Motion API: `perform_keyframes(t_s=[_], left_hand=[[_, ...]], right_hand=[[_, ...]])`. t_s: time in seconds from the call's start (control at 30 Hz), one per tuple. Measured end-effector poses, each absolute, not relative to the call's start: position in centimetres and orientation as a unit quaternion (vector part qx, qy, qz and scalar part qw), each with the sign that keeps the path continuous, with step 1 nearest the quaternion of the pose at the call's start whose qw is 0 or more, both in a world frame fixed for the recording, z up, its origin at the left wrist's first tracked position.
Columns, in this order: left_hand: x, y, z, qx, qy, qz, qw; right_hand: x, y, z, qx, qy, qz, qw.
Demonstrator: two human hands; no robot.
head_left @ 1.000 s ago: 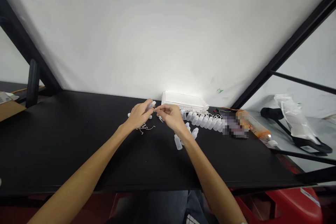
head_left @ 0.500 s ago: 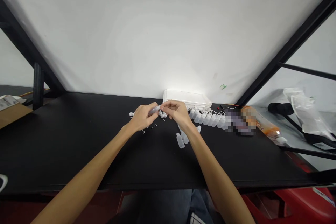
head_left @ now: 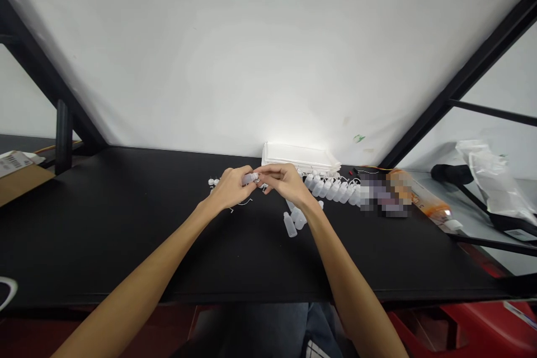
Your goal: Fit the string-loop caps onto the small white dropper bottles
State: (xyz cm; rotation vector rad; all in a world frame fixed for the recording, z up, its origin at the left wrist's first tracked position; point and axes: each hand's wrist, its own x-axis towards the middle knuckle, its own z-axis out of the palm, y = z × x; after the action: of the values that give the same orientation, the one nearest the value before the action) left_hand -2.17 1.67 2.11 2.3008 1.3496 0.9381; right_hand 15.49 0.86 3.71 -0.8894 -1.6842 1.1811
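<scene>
A small translucent squeeze bottle (head_left: 249, 179) lies in my left hand (head_left: 230, 189), whose fingers are wrapped round its body with the neck pointing right. My right hand (head_left: 284, 183) is closed in a pinch at the bottle's mouth, and a bit of white shows by its fingertips, too small to name. Beside my left hand are small white caps (head_left: 213, 182) and thin white strips (head_left: 245, 202) on the black table (head_left: 235, 257). Several loose bottles (head_left: 290, 225) lie below my right wrist, partly hidden by the forearm.
A slanting row of bottles with white loops (head_left: 334, 190) stands to the right, before a stack of white sheets (head_left: 300, 155). Further right are an orange-labelled drink bottle (head_left: 436, 210) and a black frame post (head_left: 423, 117). A cardboard box (head_left: 23, 182) sits far left.
My right fingers have shifted slightly at the bottle's mouth, and more of the neck shows between the hands. The bottle has turned a little in my left hand. The view has moved slightly.
</scene>
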Motion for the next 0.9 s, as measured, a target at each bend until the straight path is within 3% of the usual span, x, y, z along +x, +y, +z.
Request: perform_keyframes(t_s=[0.6, 0.9], left_hand=[[-2.17, 1.76, 1.70, 0.815, 0.431, 0.321, 0.216], [-2.52, 1.86, 2.40, 0.754, 0.395, 0.413, 0.323]], right_hand=[[15.92, 0.77, 3.40, -0.395, -0.712, 0.435, 0.384], [15.85, 1.38, 3.13, -0.418, -0.648, 0.447, 0.452]])
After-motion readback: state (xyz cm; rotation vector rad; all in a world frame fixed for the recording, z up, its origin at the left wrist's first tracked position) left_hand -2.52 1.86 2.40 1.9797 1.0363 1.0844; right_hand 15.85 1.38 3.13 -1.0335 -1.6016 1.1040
